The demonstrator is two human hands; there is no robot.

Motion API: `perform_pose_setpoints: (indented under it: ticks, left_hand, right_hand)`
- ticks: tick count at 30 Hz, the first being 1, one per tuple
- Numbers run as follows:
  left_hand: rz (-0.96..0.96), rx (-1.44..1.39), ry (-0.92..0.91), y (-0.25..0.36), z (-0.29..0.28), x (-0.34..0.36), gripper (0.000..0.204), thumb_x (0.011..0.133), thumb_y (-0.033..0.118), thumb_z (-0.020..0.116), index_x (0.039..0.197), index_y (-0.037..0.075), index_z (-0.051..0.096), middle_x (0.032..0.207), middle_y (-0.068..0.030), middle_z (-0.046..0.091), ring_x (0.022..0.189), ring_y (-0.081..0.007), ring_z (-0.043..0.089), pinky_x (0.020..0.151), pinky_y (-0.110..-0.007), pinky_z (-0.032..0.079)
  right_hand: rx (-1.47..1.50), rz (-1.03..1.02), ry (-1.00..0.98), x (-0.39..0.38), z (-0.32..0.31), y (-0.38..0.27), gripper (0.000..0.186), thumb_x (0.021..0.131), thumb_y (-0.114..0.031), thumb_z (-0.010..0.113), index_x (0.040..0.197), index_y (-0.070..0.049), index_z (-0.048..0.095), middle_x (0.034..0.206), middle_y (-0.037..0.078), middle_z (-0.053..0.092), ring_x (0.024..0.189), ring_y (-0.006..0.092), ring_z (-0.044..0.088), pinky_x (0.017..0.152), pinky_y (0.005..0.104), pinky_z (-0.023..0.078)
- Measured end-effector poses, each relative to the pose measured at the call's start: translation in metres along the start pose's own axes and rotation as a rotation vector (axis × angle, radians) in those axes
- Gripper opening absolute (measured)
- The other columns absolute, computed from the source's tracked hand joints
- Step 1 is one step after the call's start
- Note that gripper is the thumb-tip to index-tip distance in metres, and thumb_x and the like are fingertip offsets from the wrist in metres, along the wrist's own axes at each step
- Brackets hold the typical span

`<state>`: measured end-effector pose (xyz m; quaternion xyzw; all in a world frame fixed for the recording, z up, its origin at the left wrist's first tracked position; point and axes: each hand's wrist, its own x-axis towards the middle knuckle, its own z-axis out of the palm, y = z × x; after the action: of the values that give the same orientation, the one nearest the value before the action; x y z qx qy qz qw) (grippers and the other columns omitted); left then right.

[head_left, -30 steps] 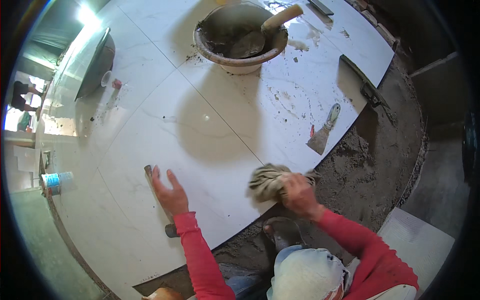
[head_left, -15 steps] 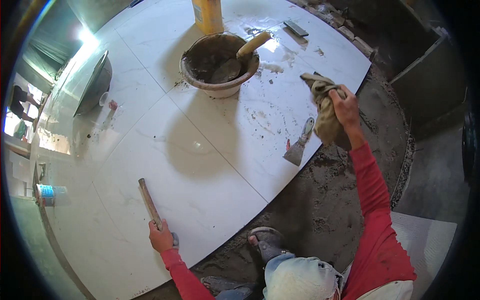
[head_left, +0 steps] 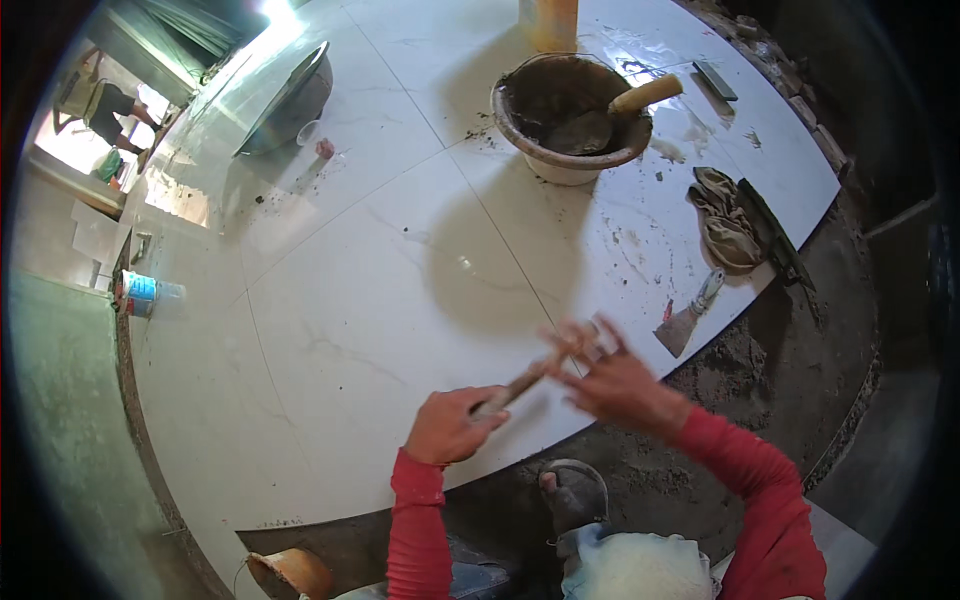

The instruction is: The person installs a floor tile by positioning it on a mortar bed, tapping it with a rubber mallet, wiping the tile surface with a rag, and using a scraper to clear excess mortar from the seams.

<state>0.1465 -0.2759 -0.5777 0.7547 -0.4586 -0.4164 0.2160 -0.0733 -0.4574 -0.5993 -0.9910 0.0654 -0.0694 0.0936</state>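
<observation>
My left hand point(head_left: 447, 425) is closed around one end of a wooden handle point(head_left: 517, 385), held tilted above the white tiles. Whatever head the tool may have is hidden in the fist. By the handle's other end is my right hand point(head_left: 618, 385), blurred, with its fingers spread; whether they touch the wood I cannot make out. Off to the right, a putty knife point(head_left: 690, 318) lies near the tile edge. Beyond it a crumpled, dirty cloth point(head_left: 728, 222) lies beside a long dark tool point(head_left: 775, 238).
A bucket point(head_left: 570, 170) with dark mortar and a wooden-handled trowel point(head_left: 645, 95) stands on the tiles point(head_left: 360, 300), before a yellow container point(head_left: 548, 25). A dark basin point(head_left: 290, 105) is at far left. Wet mortar point(head_left: 740, 370) borders the tiles. Another person point(head_left: 105, 105) stands far left.
My right hand has let go of the cloth, now on the tiles, and come to the wooden handle. My left hand has brought the handle rightward. The view has shifted.
</observation>
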Motion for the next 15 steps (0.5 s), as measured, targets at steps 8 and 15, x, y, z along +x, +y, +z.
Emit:
perform_pose_setpoints:
  ticks: [8,15]
  left_hand:
    - [0.101,-0.348,0.183,-0.007,-0.015,0.088,0.044,0.099,0.036,0.065,0.123,0.0,0.067,0.114,-0.0187,0.072,0.105,-0.0328,0.068,0.096,-0.037,0.051]
    - [0.049,0.614,0.682,-0.08,0.008,0.186,0.071,0.099,0.054,0.056,0.155,0.012,0.04,0.162,-0.016,0.036,0.15,-0.0331,0.031,0.12,-0.058,0.024]
  right_hand:
    - [0.521,0.356,-0.021,-0.007,0.02,-0.006,0.029,0.09,-0.027,0.076,0.101,-0.004,0.063,0.074,0.011,0.066,0.062,0.0287,0.068,0.052,0.0419,0.051]
    - [1.112,0.551,0.42,0.033,0.004,-0.007,0.031,0.079,-0.002,0.078,0.11,-0.001,0.07,0.099,0.012,0.075,0.086,0.0179,0.073,0.076,0.0321,0.057]
